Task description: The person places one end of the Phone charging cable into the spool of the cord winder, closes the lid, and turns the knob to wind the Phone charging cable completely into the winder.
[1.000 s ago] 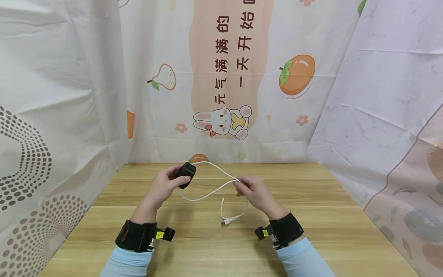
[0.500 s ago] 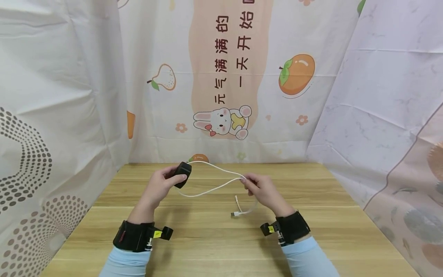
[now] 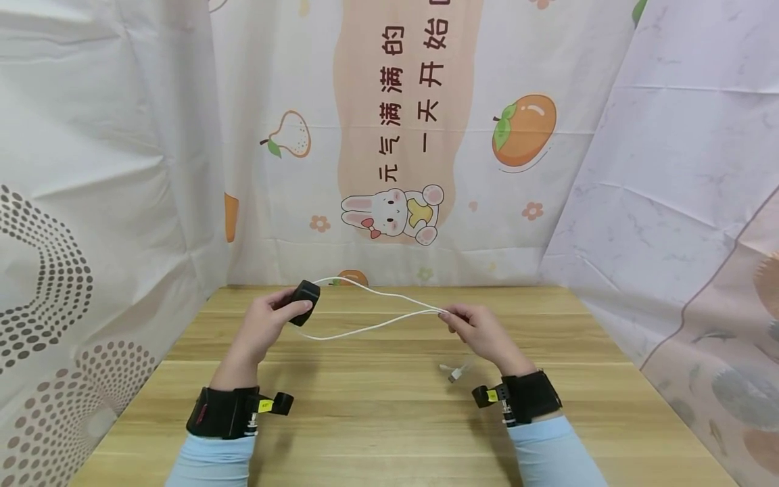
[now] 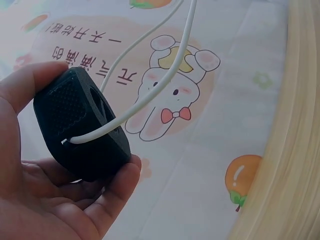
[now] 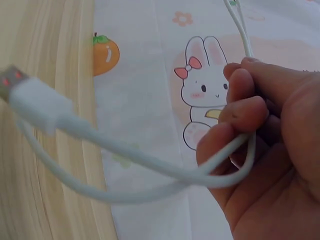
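My left hand [image 3: 263, 323] grips a small black block [image 3: 305, 302], thumb on one side and fingers on the other. In the left wrist view, the block [image 4: 60, 115] has a textured face and an opening in its side, and a white USB cable [image 4: 150, 96] comes off it in two strands. The two strands of the cable [image 3: 365, 331] run across to my right hand [image 3: 481, 333], which pinches them together between thumb and fingers. Below the right hand, the loose ends dangle over the table. A white USB plug [image 5: 42, 104] shows large in the right wrist view.
Below both hands lies a wooden table [image 3: 377, 433]. Behind it hangs a printed curtain [image 3: 402, 264] with a rabbit and fruit. More cloth closes off the left side [image 3: 152, 223] and the right side [image 3: 657, 169].
Both hands have moved apart, the left with the black block to the left, the right to the right. The cable strands between them are drawn longer and narrower, and the dangling end is shorter.
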### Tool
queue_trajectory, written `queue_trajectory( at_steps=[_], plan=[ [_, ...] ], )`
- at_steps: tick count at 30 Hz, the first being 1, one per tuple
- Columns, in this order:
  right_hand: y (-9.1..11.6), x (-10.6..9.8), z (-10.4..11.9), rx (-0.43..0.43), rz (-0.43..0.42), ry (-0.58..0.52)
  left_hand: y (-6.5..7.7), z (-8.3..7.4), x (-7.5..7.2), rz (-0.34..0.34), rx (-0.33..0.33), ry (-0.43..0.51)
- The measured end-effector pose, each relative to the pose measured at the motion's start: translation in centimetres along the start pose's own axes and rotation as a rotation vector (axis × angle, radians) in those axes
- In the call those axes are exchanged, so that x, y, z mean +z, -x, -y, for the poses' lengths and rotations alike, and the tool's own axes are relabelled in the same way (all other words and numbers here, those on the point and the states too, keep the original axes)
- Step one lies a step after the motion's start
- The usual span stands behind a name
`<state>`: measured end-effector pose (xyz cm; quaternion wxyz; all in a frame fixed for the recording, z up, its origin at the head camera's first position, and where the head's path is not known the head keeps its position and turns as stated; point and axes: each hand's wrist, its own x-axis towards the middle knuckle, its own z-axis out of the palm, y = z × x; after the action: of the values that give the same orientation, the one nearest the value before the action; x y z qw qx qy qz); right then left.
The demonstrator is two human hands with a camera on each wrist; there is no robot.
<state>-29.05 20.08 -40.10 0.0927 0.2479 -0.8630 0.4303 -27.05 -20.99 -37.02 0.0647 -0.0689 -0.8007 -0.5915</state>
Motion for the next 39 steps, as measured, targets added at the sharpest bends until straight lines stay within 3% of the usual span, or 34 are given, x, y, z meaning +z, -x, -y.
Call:
queue_trajectory(
  at_steps=[16,27,39],
  plan=[
    [0.8,-2.2,-1.5,0.067,0.008,-0.004,0.1,-0.1,-1.1,-0.063,-0.044,0.006],
    [1.1,-3.0,-2.7,0.039,0.031,0.048,0.2,0.6,-2.3,-0.082,-0.065,-0.012],
    [2.0,-4.7,-3.0,0.116,0.065,-0.059,0.4,0.7,-3.9,-0.12,-0.098,0.018]
  ],
)
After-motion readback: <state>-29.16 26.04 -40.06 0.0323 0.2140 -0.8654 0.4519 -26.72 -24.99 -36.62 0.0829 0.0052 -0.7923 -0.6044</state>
